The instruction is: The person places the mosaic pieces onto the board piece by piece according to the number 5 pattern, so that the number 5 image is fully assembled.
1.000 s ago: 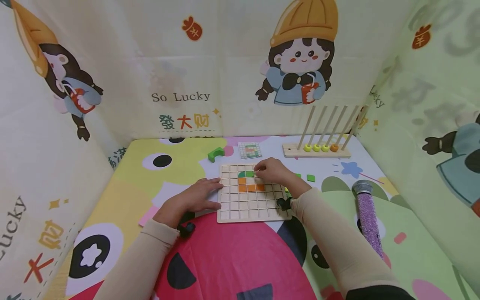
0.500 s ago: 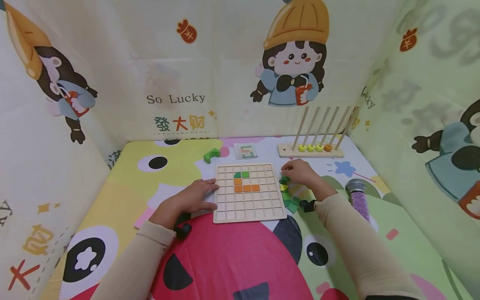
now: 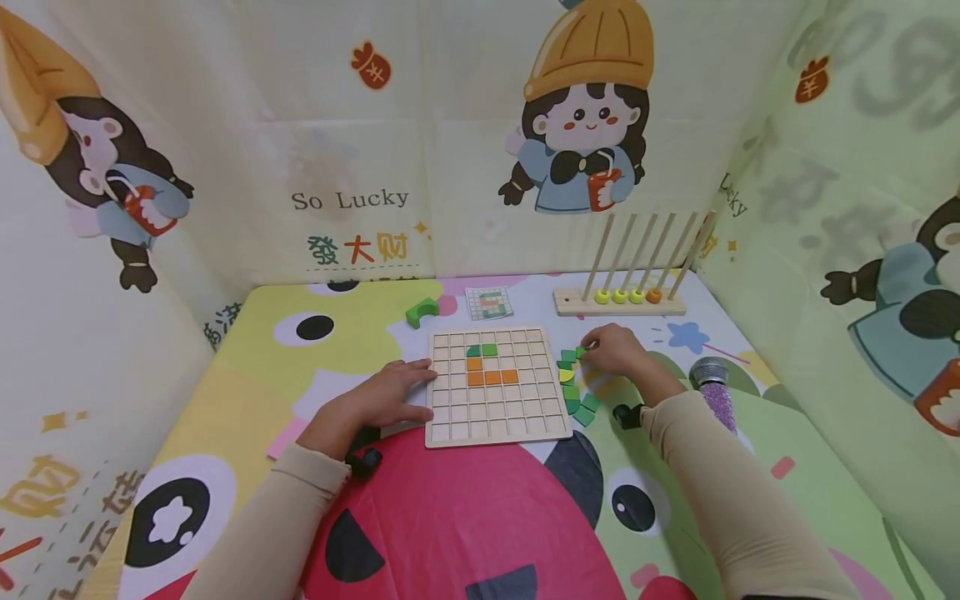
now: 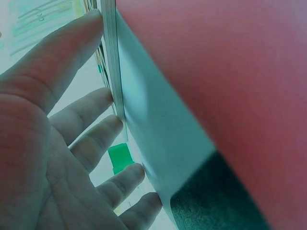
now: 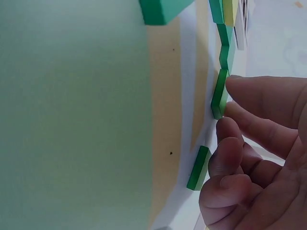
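A wooden grid board (image 3: 450, 417) lies on the table, holding orange tiles (image 3: 492, 377) and two green ones (image 3: 489, 350). My left hand (image 3: 378, 396) rests at its left edge, fingers spread and straight; the left wrist view shows the fingertips against the board's side (image 4: 112, 62). Right of the board, my right hand (image 3: 622, 354) has its thumb and fingers at a green block (image 5: 219, 95), seemingly pinching it by its ends. Another green block (image 5: 197, 167) lies beside the curled fingers. Several loose green pieces (image 3: 585, 414) and a yellow one (image 3: 566, 376) lie along the board's right edge.
Behind the board lie a printed pattern card (image 3: 489, 303) and a green arch block (image 3: 422, 312). A peg rack (image 3: 570, 305) with yellow and orange beads stands at the back right. A purple microphone (image 3: 718, 400) lies right of my right hand.
My right hand has moved from over the board to the loose pieces on its right, then slightly farther right. My left hand keeps its place at the board's edge.
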`<state>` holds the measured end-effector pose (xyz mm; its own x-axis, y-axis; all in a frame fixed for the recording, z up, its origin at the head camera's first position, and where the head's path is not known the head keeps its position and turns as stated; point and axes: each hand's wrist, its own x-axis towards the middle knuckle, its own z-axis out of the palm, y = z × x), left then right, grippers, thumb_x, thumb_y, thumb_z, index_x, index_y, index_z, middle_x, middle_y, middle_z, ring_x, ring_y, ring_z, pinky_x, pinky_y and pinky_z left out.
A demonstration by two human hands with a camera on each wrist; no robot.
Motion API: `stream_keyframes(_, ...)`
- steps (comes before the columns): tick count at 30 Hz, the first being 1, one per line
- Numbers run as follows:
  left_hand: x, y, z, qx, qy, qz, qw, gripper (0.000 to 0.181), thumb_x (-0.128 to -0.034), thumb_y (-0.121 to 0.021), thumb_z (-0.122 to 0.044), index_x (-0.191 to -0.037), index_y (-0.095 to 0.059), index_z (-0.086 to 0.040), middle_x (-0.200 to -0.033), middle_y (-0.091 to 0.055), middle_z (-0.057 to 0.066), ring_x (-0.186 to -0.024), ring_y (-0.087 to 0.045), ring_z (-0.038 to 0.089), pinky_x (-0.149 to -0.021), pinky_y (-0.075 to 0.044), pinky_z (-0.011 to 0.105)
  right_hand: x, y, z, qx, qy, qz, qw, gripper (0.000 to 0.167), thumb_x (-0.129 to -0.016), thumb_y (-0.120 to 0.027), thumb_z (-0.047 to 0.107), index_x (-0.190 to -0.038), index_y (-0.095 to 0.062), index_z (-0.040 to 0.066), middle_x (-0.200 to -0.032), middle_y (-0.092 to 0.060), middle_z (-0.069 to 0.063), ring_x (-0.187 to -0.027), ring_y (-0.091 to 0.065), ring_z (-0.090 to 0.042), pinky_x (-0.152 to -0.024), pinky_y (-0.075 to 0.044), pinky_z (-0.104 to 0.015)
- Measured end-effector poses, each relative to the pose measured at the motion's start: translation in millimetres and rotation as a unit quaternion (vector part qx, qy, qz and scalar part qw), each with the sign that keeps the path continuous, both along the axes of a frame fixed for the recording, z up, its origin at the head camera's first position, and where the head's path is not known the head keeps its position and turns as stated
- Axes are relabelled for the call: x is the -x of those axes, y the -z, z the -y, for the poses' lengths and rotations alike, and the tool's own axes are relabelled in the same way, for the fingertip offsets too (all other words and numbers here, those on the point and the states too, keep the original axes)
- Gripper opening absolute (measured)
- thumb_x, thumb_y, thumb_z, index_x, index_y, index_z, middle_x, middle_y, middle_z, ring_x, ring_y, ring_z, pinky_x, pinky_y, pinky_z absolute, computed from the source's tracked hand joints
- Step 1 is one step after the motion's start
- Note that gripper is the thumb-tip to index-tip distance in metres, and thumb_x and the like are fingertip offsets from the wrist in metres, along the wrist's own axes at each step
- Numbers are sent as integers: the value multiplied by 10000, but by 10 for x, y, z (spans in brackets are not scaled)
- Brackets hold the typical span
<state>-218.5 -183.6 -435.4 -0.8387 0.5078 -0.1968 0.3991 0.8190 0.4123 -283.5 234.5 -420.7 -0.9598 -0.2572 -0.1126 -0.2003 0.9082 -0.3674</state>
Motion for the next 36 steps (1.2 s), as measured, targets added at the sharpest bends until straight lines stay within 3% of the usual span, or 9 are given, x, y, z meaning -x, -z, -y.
stream_keyframes(14,-54,2,9,-185,148,-219,9995,708,-903,-781,-347,-1506,-528,-74,-1634,-396,199,-1491,-331,484,-1195,-337,608,-15,-8,50,169,253,-13,9995,227,-912,-733,139,-1074,-692,-14,-1052,-702,-182,-934,-636,-317,-886,-530,-490)
stream_keyframes(23,-51,13,5,-164,115,-137,9997,711,-908,-779,-362,-1515,-524,-92,-1643,-388,186,-1499,-324,475,-1198,-338,603,-2,-9,67,600,449,246,9969,210,-956,-631,118,-1121,-682,-3,-1110,-687,-179,-980,-625,-317,-887,-529,-472)
stream_keyframes(36,-45,-21,-2,-110,100,-164,9998,710,-908,-779,-354,-1515,-523,-90,-1643,-391,177,-1499,-331,460,-1204,-331,597,13,-67,374,1311,138,522,9899,192,-1037,-589,107,-1172,-644,-19,-1182,-654,-190,-1038,-617,-317,-859,-527,-430)
